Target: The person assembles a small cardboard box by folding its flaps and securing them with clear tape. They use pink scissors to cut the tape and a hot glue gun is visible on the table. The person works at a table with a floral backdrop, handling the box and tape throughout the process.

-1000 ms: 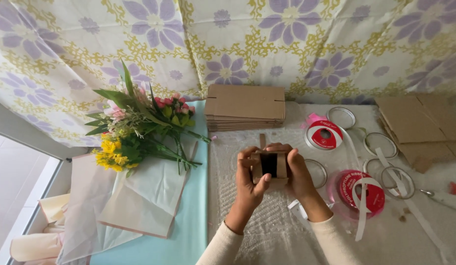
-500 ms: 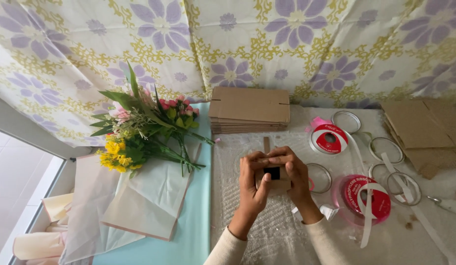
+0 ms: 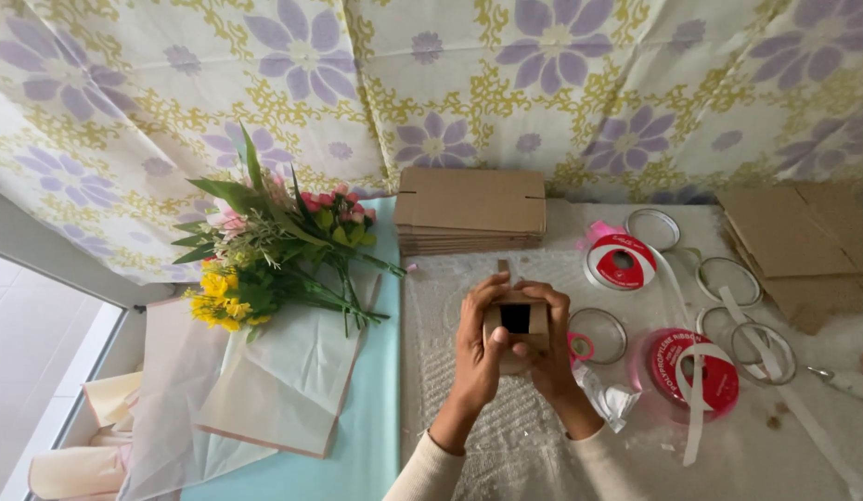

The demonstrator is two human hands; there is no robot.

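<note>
Head view, looking down on the work surface. Small brown cardboard box point(image 3: 515, 318) held up between both hands above the lacy white table covering point(image 3: 506, 436), near the middle of the scene, its dark square opening facing the camera. Left hand point(image 3: 476, 345) wrapped around the box's left side, fingers curled over the top edge, thumb pressed on the front. Right hand point(image 3: 548, 339) closed on the right side, fingers likewise folded over the top. Box thus pinched from both flanks, sitting between the two palms. Counted: one stack of flat cardboard blanks point(image 3: 470, 210) far of the hands; a second pile of flat cardboard point(image 3: 793, 243) at far right; two ribbon spools, one red-and-white point(image 3: 620, 262), one pink-red point(image 3: 691, 371) with white ribbon trailing off it; several clear rings around the spools, exact count unclear. One bunch of flowers point(image 3: 269, 250) at left on pale wrapping paper point(image 3: 283, 371).
</note>
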